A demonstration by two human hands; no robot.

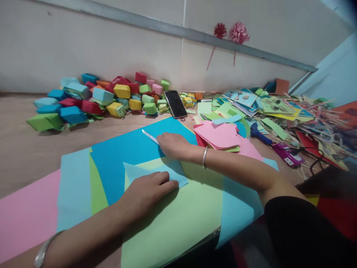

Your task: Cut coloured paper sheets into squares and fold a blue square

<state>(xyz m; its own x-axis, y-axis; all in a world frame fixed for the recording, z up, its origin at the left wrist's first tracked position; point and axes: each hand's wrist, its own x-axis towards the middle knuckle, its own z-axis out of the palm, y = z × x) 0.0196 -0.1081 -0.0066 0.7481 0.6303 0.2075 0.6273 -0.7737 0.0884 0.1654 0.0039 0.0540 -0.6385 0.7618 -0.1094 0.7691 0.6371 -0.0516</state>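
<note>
A small light blue paper piece [145, 172] lies on a light green sheet [178, 219] in front of me. My left hand [147, 191] presses flat on it, fingers together. My right hand [174, 144] rests just beyond the piece's far edge and grips a thin white tool [150, 137] whose tip points left over a bright blue sheet [125, 152]. Both wrists wear a silver bangle.
More big sheets, pink [28, 212] and light blue [74, 186], overlap on the wooden table. A heap of folded paper boxes [92, 98] sits at the back left, a black phone [175, 104] behind the sheets, pink paper squares [220, 134] and cluttered cards, sticks and a glue gun [287, 154] right.
</note>
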